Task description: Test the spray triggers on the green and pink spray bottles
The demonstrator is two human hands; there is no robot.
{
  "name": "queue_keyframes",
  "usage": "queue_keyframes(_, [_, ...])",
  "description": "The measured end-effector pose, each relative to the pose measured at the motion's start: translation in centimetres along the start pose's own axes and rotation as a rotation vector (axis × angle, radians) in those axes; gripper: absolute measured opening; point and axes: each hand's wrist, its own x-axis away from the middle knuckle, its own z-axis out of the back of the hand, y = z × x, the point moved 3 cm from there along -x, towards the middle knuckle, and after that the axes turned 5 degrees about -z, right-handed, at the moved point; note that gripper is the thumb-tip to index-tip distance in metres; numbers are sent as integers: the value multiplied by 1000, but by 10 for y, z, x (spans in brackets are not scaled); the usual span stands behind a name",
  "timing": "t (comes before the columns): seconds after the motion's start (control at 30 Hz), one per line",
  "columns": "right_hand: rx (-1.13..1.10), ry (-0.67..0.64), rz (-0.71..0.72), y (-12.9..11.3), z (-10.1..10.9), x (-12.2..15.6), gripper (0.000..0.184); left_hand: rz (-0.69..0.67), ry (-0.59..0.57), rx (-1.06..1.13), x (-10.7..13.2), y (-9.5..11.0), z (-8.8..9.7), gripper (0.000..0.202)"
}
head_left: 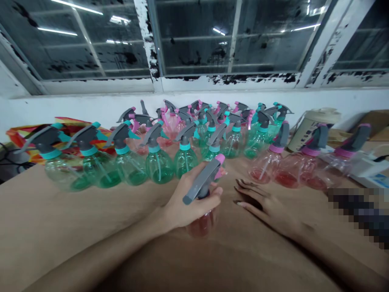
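Note:
My left hand (190,198) is wrapped round the neck of a pink spray bottle (202,227) with a grey and pink trigger head. The bottle stands upright near the middle of the table. To its right, my right hand (261,200) rests low over the tabletop, fingers stretched out and holding nothing. Beyond my left hand runs a row of green spray bottles (159,166) with teal collars. Past my right hand stand several pink spray bottles (287,172), their grey heads tilted.
More pink and green bottles (209,117) crowd together by the wall. A red and yellow bag (73,152) lies at the left on the wooden table (121,215). A cream container (316,125), a white power strip (369,166) and a cardboard box (375,121) are at the right.

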Motion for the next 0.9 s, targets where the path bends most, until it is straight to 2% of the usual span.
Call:
queue_keyframes(0.2, [-2,-25,5,0,1,1,50,-29,26,-38,1,-6,-3,23])
queue_keyframes(0.43, [-13,-28,-2,0,5,3,52,-79,65,-130,3,-8,-2,26])
queue_keyframes(0.67, [-40,-30,-6,1,3,4,52,-97,74,-141,1,-1,-1,2])
queue_keyframes(0.77, [-51,-29,-9,2,4,4,51,-91,67,-137,1,-1,0,3])
queue_keyframes(0.9, [-60,-26,-11,1,5,4,52,-60,83,-102,2,-5,0,19])
